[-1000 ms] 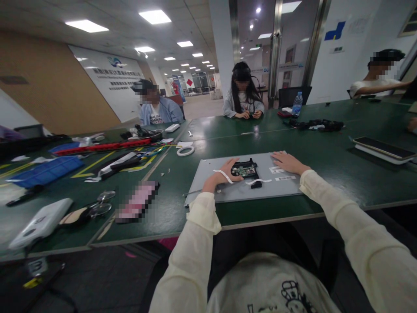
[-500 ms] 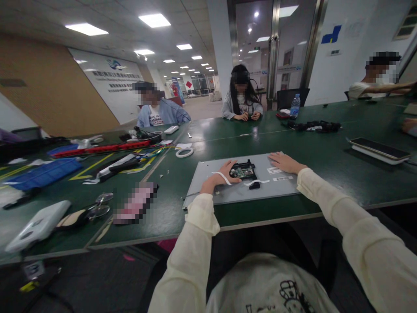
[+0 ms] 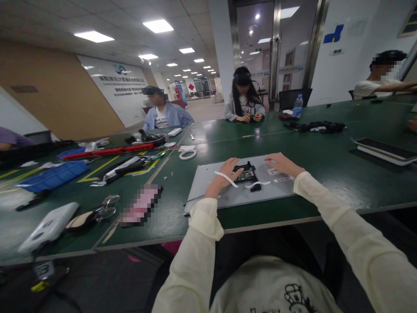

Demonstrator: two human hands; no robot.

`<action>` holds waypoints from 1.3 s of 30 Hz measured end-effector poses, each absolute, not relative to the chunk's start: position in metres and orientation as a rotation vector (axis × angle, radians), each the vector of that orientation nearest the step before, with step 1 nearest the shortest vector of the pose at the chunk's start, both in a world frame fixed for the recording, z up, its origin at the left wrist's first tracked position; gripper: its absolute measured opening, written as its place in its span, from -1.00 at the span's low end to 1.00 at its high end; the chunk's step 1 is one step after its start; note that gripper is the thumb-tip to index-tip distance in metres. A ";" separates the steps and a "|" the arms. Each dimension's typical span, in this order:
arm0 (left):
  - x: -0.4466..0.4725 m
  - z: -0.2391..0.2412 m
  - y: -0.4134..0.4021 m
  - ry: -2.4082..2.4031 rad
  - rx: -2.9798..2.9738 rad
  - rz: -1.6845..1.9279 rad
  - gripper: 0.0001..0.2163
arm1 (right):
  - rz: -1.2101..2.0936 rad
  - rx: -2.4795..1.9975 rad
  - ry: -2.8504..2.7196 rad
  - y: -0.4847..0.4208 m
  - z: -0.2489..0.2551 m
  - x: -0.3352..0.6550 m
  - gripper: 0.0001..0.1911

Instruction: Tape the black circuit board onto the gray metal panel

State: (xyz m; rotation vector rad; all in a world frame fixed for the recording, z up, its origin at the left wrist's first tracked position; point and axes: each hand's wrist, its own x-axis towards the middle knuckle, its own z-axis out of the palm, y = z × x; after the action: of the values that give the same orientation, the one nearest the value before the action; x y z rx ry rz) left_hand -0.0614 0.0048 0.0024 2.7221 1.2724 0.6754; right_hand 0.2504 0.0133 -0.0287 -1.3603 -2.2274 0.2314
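A flat grey panel [image 3: 203, 184] lies on the green table before me, with printed labels [image 3: 282, 179] on its right part. On its middle sits a circuit board [image 3: 245, 174] in a black frame. My left hand [image 3: 226, 174] is at the board's left side, fingers stretched and partly covering it; a white strip [image 3: 227, 177] runs across this hand. My right hand [image 3: 282, 164] hovers over or rests on the panel's right part, fingers apart, holding nothing. Another curled white strip [image 3: 259, 184] lies below the board, near a small black piece [image 3: 256, 188].
Left of the panel are a pink pixelated item [image 3: 141, 206], eyeglasses [image 3: 109, 206], a white device [image 3: 50, 226], a blue tray [image 3: 54, 176] and a tape roll [image 3: 188, 154]. A phone on a white box [image 3: 386, 150] lies right. People sit across the table.
My right hand has lifted its fingers from the panel's far right area and drawn slightly toward the board. My left hand has turned a little, its fingers reaching further up. The view shifted slightly.
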 end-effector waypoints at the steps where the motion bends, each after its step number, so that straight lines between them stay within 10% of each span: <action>1: -0.060 0.003 0.004 1.243 2.721 0.669 -0.50 | 0.342 -1.330 -2.225 0.009 -0.024 0.243 -0.63; 24: -0.058 -0.012 0.011 1.246 2.784 0.442 -0.62 | 1.403 -0.912 -2.178 -0.033 0.009 0.217 -0.65; 39: -0.055 -0.003 0.001 1.315 2.716 0.494 -0.50 | 1.198 -1.277 -1.276 0.013 -0.022 0.152 -0.79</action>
State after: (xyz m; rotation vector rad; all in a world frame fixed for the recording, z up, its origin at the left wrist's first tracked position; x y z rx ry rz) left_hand -0.0554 0.0009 -0.0032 2.7160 1.3150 0.4936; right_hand 0.1524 0.0127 -0.0220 -1.2771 -1.2764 1.1979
